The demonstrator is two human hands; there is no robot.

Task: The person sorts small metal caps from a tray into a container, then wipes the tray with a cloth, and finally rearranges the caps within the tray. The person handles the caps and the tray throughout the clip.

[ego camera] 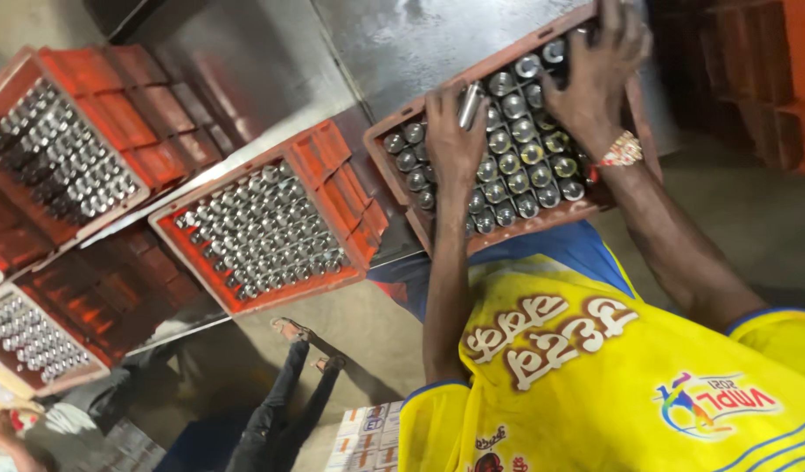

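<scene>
The view is tilted and rather dim, with warm indoor light. Glare sits on the grey metal surface (402, 44) at the top, and small bright glints dot the bottle caps (263, 229) in the red crates (341, 188). The yellow shirt (612, 376) is the brightest, most saturated patch. The upper right corner falls into deep shadow. Motion blur softens the left edge and the lower left; the centre is fairly sharp

Shiny metal cylinders (516, 149) are gleaming in a matt, scuffed red plastic crate (402, 188) — glossy tops are catching the light. The steel table (402, 44) is looking smooth and reflective — the yellow cloth shirt (612, 385) is showing soft, matt.
</scene>
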